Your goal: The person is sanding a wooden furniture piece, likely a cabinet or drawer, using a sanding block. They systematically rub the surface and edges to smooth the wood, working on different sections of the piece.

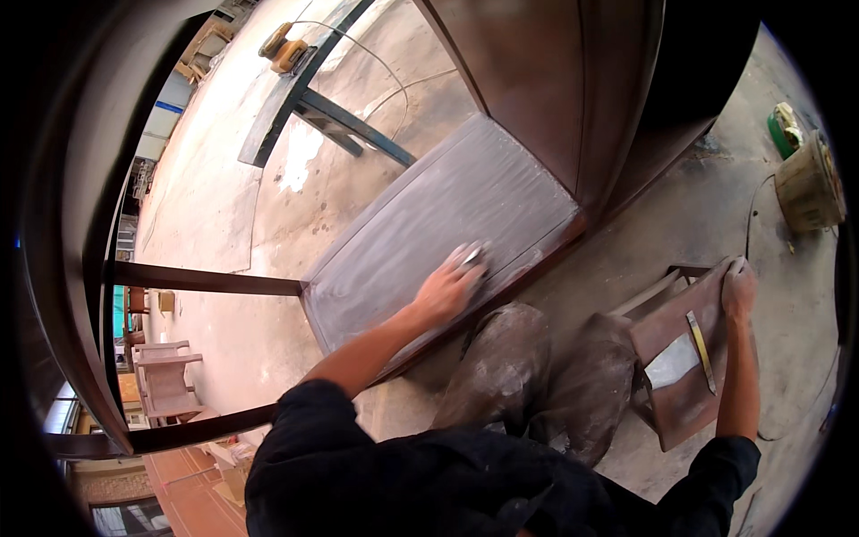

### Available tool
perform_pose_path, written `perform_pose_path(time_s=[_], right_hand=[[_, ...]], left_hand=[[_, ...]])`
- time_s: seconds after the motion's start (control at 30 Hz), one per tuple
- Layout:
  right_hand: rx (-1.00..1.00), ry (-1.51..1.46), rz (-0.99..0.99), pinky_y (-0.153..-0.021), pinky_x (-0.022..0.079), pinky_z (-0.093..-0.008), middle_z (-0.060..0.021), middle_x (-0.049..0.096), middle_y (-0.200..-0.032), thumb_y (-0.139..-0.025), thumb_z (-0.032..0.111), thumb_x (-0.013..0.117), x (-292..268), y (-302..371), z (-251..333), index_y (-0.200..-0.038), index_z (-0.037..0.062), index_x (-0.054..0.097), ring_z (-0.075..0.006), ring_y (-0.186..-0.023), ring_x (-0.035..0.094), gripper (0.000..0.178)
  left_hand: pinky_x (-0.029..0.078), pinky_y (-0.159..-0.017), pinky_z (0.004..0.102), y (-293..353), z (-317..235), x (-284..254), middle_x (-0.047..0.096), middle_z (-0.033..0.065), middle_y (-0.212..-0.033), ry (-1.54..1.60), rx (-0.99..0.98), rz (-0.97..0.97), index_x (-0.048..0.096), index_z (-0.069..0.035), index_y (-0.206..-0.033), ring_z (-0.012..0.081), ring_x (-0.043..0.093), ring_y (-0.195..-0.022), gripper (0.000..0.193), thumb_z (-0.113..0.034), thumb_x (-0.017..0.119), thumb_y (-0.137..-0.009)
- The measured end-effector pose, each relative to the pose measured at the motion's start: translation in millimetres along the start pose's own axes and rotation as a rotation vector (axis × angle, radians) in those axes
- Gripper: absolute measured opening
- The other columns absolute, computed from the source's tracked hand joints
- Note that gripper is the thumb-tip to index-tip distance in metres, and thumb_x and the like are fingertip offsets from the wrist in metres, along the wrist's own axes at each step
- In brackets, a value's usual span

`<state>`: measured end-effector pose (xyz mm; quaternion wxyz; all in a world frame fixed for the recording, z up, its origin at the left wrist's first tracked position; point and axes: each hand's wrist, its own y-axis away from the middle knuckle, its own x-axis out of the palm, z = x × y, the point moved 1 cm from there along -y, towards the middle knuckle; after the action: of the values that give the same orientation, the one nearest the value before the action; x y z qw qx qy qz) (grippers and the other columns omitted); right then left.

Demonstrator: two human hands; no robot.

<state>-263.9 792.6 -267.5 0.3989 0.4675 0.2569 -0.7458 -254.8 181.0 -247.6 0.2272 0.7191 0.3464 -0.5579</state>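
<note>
My left hand (453,285) presses down on a grey, dust-streaked wooden panel (420,210). Its powdery fingers are curled round something small and dark that I cannot make out. The panel belongs to a large dark brown furniture frame and meets an upright brown board (546,80). Off to the right, my right hand (738,291) grips the upper edge of a low brown wooden stool (667,345). A yellow strip-like tool (701,351) and a pale sheet (673,362) lie on that stool, close to the right forearm.
A dark trestle (344,121) with a yellow power sander (284,52) and its cord stands beyond the panel. Dark rails (210,278) cross at left. A dirty bucket (808,186) and a green container (785,132) are at far right. Another chair (166,380) stands left.
</note>
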Motion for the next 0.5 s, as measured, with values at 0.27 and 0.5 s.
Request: perform_pose_path(time_s=[0.27, 0.5], right_hand=[[-0.063, 0.072, -0.029, -0.085, 0.046, -0.0523, -0.0313, 0.064, -0.103, -0.102, 0.034, 0.034, 0.8, -0.7, 5.6, -0.106, -0.0022, 0.065, -0.0506, -0.099, 0.059, 0.048], [-0.006, 0.063, -0.039, -0.085, 0.046, -0.0508, -0.0297, 0.064, -0.103, -0.101, 0.033, 0.035, -5.0, 2.5, 5.7, -0.103, -0.0012, 0.065, -0.0490, -0.101, 0.059, 0.046]], left_hand=[[0.023, -0.122, 0.0478, -67.4, -20.4, 27.5, 0.045, 0.0204, -0.148, 0.072, -0.092, 0.019, 0.049, 0.001, -0.140, 0.0357, 0.033, -0.144, 0.055, -0.007, 0.062, -0.087], [0.030, -0.118, 0.0482, -7.5, -53.7, 15.9, 0.047, 0.0213, -0.147, 0.125, 0.024, -0.095, 0.043, -0.002, -0.145, 0.0371, 0.038, -0.141, 0.064, -0.006, 0.061, -0.085]])
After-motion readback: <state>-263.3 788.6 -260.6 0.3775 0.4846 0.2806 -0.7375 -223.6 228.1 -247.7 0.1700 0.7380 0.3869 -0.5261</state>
